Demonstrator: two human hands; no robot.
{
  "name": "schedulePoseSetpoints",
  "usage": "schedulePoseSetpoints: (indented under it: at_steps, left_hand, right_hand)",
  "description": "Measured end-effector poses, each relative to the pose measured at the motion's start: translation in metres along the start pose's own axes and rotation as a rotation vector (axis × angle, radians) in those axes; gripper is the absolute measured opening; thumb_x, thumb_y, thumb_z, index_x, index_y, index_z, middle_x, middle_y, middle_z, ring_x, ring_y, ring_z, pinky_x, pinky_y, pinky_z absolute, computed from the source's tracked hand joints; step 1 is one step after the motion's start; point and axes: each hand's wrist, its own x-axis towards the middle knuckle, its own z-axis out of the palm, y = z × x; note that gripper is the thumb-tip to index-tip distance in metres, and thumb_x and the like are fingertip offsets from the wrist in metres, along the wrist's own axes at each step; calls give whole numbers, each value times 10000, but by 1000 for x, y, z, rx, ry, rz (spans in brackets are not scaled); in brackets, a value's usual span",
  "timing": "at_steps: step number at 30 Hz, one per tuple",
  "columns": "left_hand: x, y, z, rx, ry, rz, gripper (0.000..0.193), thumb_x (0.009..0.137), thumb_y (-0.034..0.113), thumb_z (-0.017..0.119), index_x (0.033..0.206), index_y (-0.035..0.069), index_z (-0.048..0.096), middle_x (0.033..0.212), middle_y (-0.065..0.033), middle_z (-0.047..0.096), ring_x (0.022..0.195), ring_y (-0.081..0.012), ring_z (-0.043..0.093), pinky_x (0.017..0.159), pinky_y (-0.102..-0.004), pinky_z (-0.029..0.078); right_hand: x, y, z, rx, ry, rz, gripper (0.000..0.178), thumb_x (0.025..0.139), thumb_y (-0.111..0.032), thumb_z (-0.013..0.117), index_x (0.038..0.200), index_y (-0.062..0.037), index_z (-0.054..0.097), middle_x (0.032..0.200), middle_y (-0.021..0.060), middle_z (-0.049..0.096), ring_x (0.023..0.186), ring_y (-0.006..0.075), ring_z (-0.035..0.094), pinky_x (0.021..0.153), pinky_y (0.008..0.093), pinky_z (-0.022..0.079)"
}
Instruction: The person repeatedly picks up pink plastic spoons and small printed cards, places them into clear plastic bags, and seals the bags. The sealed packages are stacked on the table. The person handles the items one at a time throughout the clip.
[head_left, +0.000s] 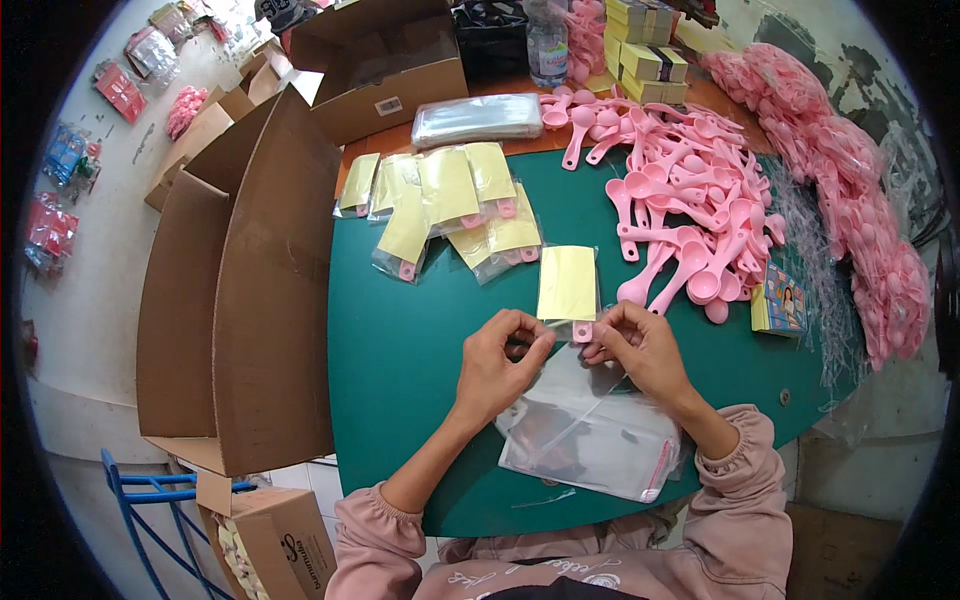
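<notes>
Between my two hands is a clear plastic bag (567,284) with a pale yellow card and a pink spoon's handle end showing at its lower edge. My left hand (503,362) pinches the bag's lower left corner. At the lower right corner, beside the spoon handle, the fingers of my right hand (642,350) are closed on it too. Under my wrists lies a stack of clear plastic bags (590,450). Several filled bags with yellow cards (447,187) lie ahead to the left. A heap of pink spoons (690,190) spreads out ahead to the right.
A tall open cardboard box (270,290) stands at the table's left edge. Behind the green table top (400,340) are clear bag packs (477,120), a bottle (547,45) and yellow card stacks (645,65). Bagged pink spoons (840,160) and a card stack (780,303) sit right.
</notes>
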Motion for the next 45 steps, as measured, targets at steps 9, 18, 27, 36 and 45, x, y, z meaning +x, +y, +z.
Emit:
schedulePoseSetpoints:
  at_steps: [9, 18, 27, 36, 45]
  left_hand:
    - [7, -9, 3, -191, 95, -113, 185, 794, 132, 638, 881, 5, 536, 734, -59, 593, 629, -87, 571, 574, -218, 481]
    - [7, -9, 2, -189, 32, -126, 160, 825, 79, 591, 934, 37, 483, 788, -26, 560, 698, -69, 551, 566, -201, 478]
    - [5, -7, 1, -102, 4, -124, 168, 833, 118, 579, 973, 50, 517, 873, -14, 579, 691, -57, 559, 477, -183, 447]
    - [10, -6, -2, -86, 14, -82, 321, 813, 80, 580, 1131, 55, 546, 1006, -51, 586, 691, -71, 551, 520, -192, 454]
    - [49, 6, -54, 319, 423, 233, 394, 797, 130, 601, 1173, 56, 510, 1075, -134, 540, 865, -218, 550, 746, -318, 449]
  right_hand:
    - [0, 6, 0, 2, 106, 10, 87, 856, -9, 502, 901, 30, 438, 750, 108, 578, 627, 144, 618, 539, 229, 522]
    - [0, 2, 6, -139, 147, -17, 159, 814, -29, 570, 908, 0, 444, 734, 52, 537, 573, 70, 540, 446, 183, 425]
    - [-4, 4, 11, -489, 190, -210, 235, 756, 12, 570, 990, -1, 557, 704, 54, 529, 569, 87, 514, 475, 229, 418]
    - [-2, -12, 5, -716, 168, -386, 220, 765, 10, 529, 979, 13, 580, 784, 122, 548, 626, 216, 551, 574, 303, 451]
    - [32, -9, -78, -1418, 176, -704, 245, 708, -40, 529, 940, -71, 603, 969, 40, 563, 987, 208, 481, 834, 350, 362]
